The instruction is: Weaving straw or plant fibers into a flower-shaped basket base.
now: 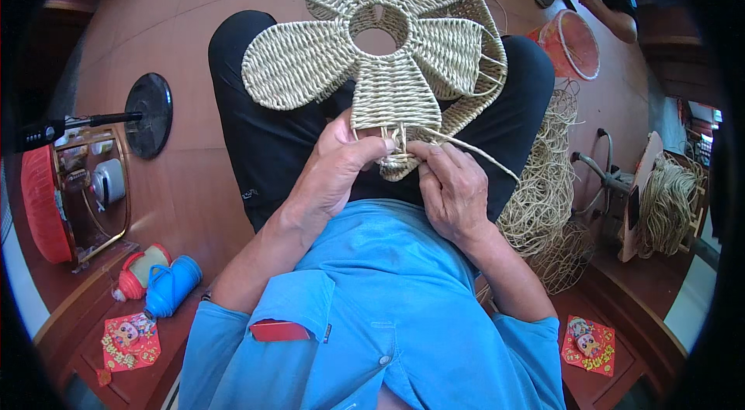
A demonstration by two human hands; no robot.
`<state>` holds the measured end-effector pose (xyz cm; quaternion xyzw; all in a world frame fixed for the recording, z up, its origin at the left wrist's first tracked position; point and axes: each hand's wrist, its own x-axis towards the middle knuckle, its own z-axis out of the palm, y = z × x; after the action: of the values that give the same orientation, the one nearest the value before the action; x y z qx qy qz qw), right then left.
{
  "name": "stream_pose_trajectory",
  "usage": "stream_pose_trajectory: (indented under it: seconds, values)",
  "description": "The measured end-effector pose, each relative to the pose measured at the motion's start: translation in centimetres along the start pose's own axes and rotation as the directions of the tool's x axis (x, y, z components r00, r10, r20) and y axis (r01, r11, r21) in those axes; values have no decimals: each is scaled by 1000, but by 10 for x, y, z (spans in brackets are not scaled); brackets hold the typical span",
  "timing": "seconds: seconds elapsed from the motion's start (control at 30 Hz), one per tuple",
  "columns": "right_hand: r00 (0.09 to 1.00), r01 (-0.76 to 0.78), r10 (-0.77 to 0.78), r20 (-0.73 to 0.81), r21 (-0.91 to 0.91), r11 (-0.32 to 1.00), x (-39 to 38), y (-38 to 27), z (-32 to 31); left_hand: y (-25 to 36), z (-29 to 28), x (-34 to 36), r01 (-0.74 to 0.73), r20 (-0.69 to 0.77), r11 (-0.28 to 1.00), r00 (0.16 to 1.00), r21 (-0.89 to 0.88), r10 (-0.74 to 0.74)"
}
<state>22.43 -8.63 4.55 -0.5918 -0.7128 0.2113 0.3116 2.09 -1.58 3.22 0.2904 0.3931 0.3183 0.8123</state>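
The woven flower (380, 18) rests over the person's black trousers (248, 131). The left hand (335, 166) and right hand (452, 186), nearly closed, pinch cords (399, 143) at its lowest petal (394, 92). The reddish-brown floor (198, 6) bears a rope pile (543, 177), right, and a round black base (151, 117), left.

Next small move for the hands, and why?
Probably draw the loose strand across the lower end of the bottom petal: it trails free past the right hand, gaps show in the weave there, and the left hand grips that end.
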Motion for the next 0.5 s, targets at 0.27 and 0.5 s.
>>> stream_pose_trajectory:
  seconds: [0.27, 0.5]
  values:
    - [1000, 15, -15, -5, -10, 1000, 1, -2, 1, -8, 2, 0, 51, 84, 957, 996, -284, -28]
    - [1000, 16, -17, -6, -43, 999, 1, -1, 2, -5, 4, -16, -100, -150, 990, 982, 97, 114]
